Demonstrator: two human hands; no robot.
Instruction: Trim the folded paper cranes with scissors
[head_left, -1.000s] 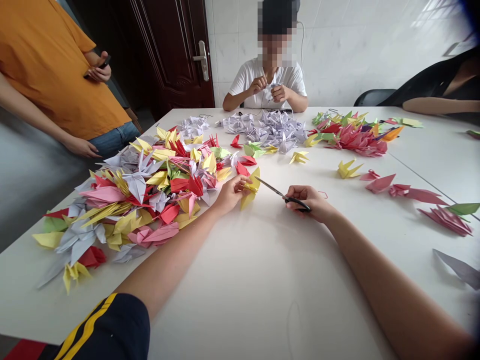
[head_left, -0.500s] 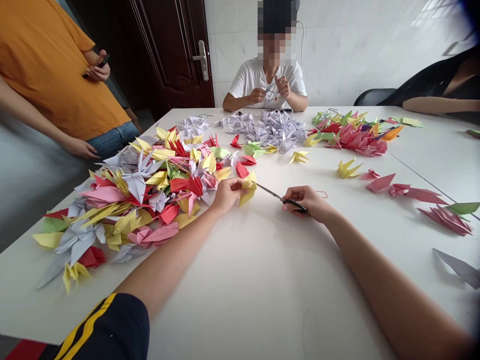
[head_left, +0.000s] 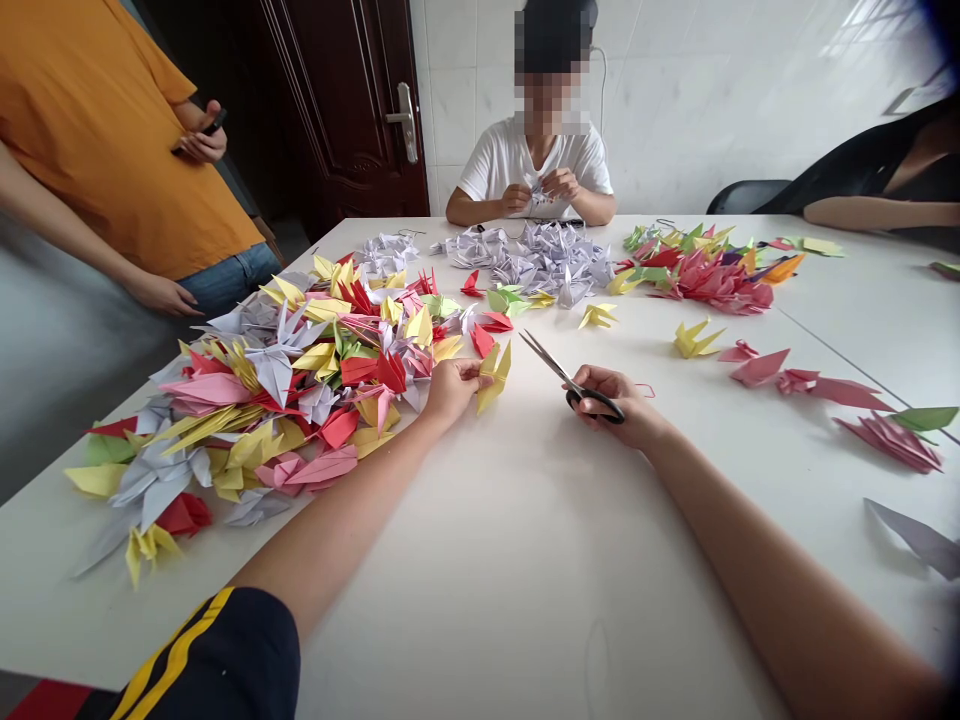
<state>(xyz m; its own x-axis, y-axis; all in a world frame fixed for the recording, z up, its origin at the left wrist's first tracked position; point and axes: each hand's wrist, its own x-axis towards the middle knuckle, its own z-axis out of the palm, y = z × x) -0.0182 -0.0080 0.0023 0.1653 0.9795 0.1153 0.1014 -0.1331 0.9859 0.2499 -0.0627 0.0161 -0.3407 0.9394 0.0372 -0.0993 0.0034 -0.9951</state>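
A: What's held first?
B: Yellow origami crane [head_left: 493, 378], pinched in the left hand [head_left: 452, 392], thumb and fingers pressed together on it, its points sticking out toward the right hand.

A: Right hand [head_left: 606, 398]?
B: Closed round the finger loops of black-handled scissors [head_left: 570, 382]. Blades slightly parted, aimed up and left at the crane, tips not touching it. Thin pink loop [head_left: 645, 390] on the table [head_left: 525, 570] just past the knuckles.

A: Around the hands?
B: Mixed heap of paper cranes [head_left: 277, 390] right beside the left hand, on its left. White-lilac crane heap [head_left: 544, 262] farther ahead, between the hands. Red-pink crane heap [head_left: 709, 282] ahead of the right hand. Loose yellow crane [head_left: 696, 338] and pink cranes [head_left: 761, 367] off to its right.

A: People?
B: Across the table, person in white T-shirt [head_left: 532, 165], hands together at the chest on something small, can't tell what. Standing left, person in orange T-shirt [head_left: 97, 130] holding a phone [head_left: 214, 123]. Far right, person in black top [head_left: 877, 170]. Dark wooden door [head_left: 345, 100] behind.
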